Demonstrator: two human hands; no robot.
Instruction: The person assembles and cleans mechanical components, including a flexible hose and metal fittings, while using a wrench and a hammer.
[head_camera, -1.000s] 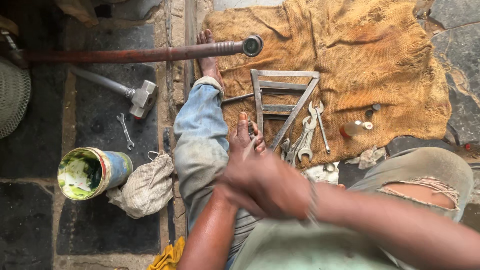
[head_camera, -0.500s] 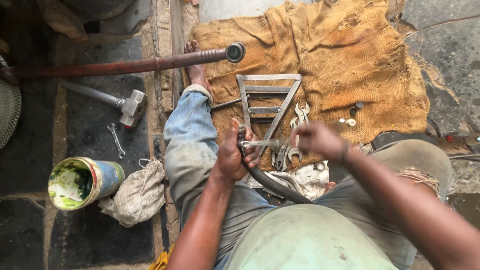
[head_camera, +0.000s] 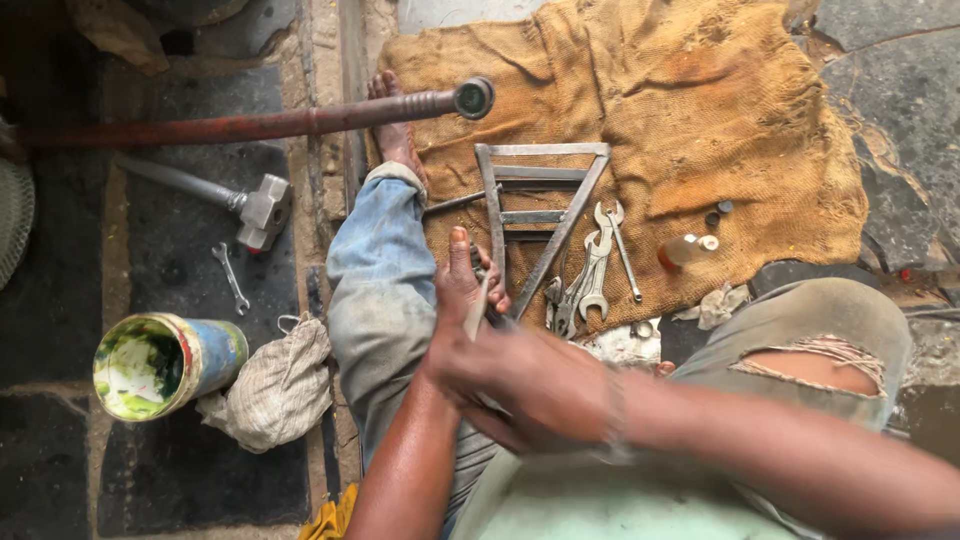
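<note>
My left hand (head_camera: 462, 285) is over my left knee with the thumb up, closed on a thin pale metal strip (head_camera: 477, 308). My right hand (head_camera: 530, 385) lies across the left wrist and palm, back to the camera, with its fingers curled under. What it grips is hidden. Just beyond the hands, a triangular metal frame (head_camera: 545, 200) lies on a burlap cloth (head_camera: 700, 120). Several spanners (head_camera: 590, 270) lie beside the frame.
A small bottle (head_camera: 685, 250) and caps sit on the burlap at right. A long rusty pipe (head_camera: 250, 125) crosses my bare foot. To the left are a hammer (head_camera: 255, 210), a small spanner (head_camera: 230, 278), a paint-smeared can (head_camera: 160, 365) and a cloth bag (head_camera: 275, 385).
My right hand, which had reached out toward the spanners half a second ago, has come back over my left hand. The left hand stays over the knee.
</note>
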